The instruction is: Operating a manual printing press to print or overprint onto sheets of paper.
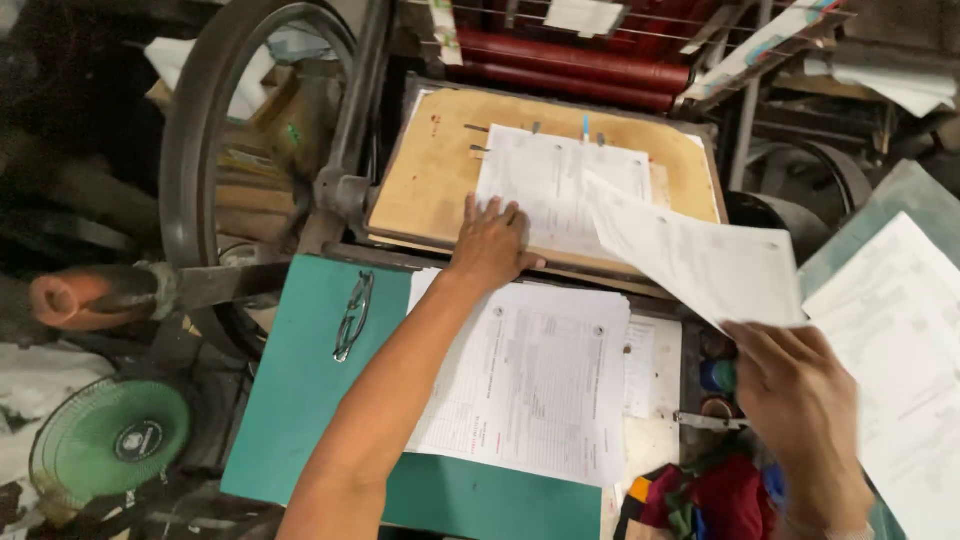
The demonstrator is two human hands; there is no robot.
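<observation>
- Left hand: flat, fingers spread, pressing printed sheet onto tan platen board.
- Right hand: pinching loose form, lifted over board's right edge.
- Printed stack on green surface; red rollers beyond, flywheel left.

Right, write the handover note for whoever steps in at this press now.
Left hand: flat, fingers spread, pressing the lower left corner of the printed sheet on the brown platen board.
Right hand: grip on a second printed sheet, held in the air over the board's right side, blurred.
Done: printed forms lie stacked on the green table below the board.
Left: another paper pile sits at the right; the held sheet is not yet set down.
</observation>
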